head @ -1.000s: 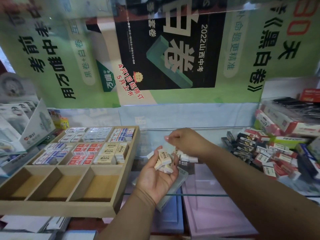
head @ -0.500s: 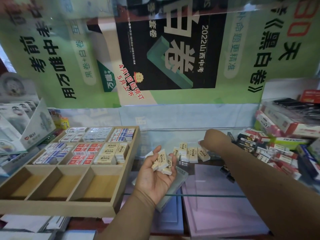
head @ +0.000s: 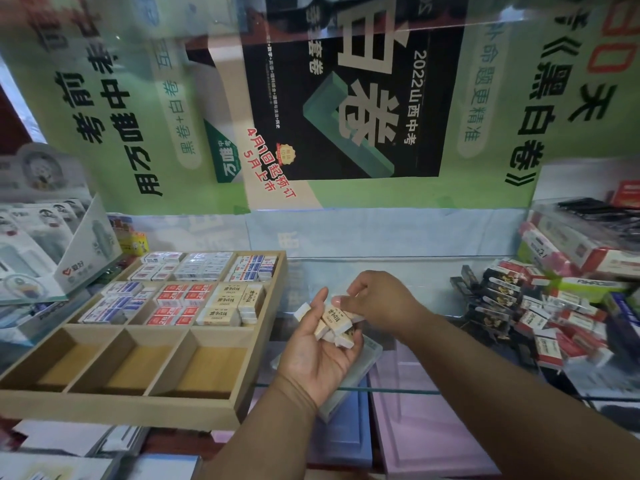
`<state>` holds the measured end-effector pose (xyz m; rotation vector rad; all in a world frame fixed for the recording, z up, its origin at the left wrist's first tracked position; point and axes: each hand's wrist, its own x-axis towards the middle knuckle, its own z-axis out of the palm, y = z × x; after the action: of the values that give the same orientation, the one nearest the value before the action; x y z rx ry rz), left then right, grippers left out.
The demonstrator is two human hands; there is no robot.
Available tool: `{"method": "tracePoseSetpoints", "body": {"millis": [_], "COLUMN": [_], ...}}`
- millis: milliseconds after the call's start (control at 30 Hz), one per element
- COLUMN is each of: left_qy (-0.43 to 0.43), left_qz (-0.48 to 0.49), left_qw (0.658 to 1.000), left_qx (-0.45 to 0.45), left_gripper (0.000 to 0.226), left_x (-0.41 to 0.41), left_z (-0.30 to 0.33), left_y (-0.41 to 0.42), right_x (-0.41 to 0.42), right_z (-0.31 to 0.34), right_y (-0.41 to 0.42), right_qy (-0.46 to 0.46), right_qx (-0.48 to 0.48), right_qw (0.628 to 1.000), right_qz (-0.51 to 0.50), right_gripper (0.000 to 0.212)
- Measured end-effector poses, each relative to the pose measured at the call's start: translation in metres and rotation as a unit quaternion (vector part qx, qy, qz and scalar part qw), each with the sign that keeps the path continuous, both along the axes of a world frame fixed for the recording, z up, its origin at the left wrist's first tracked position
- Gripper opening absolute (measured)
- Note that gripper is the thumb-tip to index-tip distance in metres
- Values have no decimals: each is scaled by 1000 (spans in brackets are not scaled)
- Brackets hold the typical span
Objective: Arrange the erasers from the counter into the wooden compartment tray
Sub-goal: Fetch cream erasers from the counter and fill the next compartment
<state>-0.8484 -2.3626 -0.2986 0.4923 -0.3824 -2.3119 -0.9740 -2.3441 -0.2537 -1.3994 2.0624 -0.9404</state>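
Observation:
My left hand (head: 317, 355) is palm up over the glass counter, cupping a small pile of beige erasers (head: 335, 325) with white ends. My right hand (head: 375, 299) reaches in from the right and pinches one of those beige erasers right above the pile. The wooden compartment tray (head: 258, 351) lies to the left. Its back and middle rows hold packed erasers, with matching beige erasers (head: 230, 301) in the middle-right compartment. The three front compartments show bare wood. No loose beige erasers show on the counter behind my hands.
A heap of black, red and white boxed erasers (head: 540, 317) is piled at the right on the glass counter (head: 415, 271). Display packets (head: 52, 251) stand at the left. A clear plastic case (head: 349, 386) lies under my left hand. Pink and blue boxes (head: 415, 438) sit below the glass.
My right hand reached out to the beige erasers lying on the counter, then came back to my left palm with one. The row that lay on the counter is gone from view.

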Motion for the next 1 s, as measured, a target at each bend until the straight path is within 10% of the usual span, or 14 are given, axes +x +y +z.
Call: {"method": "tracePoseSetpoints", "body": {"millis": [767,1000], "left_qy": [11,35], "left_qz": [37,15], "left_qw": [999,999], "left_qx": [2,14], "left_gripper": [28,55], "left_x": [-3,3], "left_z": [6,-2], "left_y": [8,5], "right_x": [-21,-25], "right_z": [10,-8], "right_y": [-20,-30], "right_qy": [116,328], "right_qx": [62,96], "right_qw": [991,940], "right_qz": [26,-13], "right_gripper": [56,54]}}
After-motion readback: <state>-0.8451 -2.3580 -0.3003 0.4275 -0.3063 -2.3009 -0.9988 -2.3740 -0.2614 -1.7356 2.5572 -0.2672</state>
